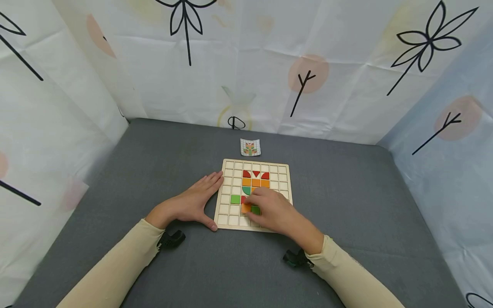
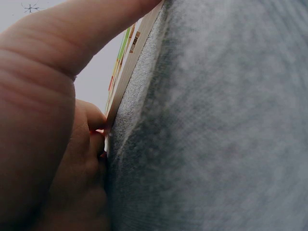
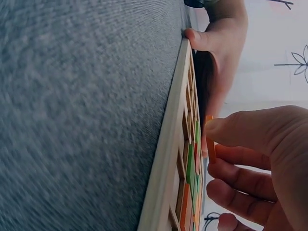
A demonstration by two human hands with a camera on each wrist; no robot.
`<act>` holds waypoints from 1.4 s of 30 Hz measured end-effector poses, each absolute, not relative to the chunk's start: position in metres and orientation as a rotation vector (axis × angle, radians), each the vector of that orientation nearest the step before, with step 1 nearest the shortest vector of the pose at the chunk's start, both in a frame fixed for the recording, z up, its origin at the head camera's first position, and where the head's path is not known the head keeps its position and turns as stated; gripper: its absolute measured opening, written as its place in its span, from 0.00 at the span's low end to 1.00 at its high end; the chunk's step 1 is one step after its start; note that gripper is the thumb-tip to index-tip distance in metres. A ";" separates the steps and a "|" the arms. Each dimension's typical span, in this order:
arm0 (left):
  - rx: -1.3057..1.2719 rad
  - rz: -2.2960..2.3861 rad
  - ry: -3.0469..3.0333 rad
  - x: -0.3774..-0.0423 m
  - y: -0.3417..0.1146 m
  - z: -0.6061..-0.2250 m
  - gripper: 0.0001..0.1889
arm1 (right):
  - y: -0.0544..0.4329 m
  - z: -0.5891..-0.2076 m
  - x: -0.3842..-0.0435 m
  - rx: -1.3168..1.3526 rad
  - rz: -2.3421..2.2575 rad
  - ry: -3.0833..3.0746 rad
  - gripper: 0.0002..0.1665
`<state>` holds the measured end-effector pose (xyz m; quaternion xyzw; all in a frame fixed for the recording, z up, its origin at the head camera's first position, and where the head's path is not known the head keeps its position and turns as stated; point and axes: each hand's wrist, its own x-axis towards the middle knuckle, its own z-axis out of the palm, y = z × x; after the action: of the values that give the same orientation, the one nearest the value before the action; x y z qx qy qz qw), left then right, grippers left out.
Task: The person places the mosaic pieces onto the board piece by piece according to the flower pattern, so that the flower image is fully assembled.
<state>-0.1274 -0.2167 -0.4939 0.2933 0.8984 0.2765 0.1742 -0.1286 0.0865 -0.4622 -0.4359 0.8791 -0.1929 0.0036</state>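
Observation:
A wooden grid board point(image 1: 284, 178) lies on the table with coloured tiles in several cells. My right hand point(image 1: 275, 211) is over its lower middle and pinches an orange tile point(image 3: 210, 139) between thumb and fingers, raised off the board. Flat against the board's left edge rests my left hand point(image 1: 192, 199), thumb at the near left corner and fingers stretched forward. Red pieces, including a red triangle point(image 1: 256, 173), sit above a row of orange squares point(image 1: 256, 182). Lower left is a light green square point(image 1: 235, 199). The right hand hides part of the lower right cells.
Behind the board lies a small pattern card point(image 1: 250, 147) with a printed coloured figure on a grid. The grey cloth tabletop point(image 1: 346, 192) spreads around the board. White patterned fabric point(image 1: 246, 55) closes off the back and both sides.

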 end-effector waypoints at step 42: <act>0.829 0.783 2.558 -0.128 -0.216 -0.497 0.78 | 0.121 -0.449 -0.124 -1.263 -0.707 2.804 0.11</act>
<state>-0.1276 -0.2165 -0.4968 0.2918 0.9001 0.2756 0.1695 -0.1241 0.1213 -0.4488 -0.4003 0.8885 -0.2241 -0.0070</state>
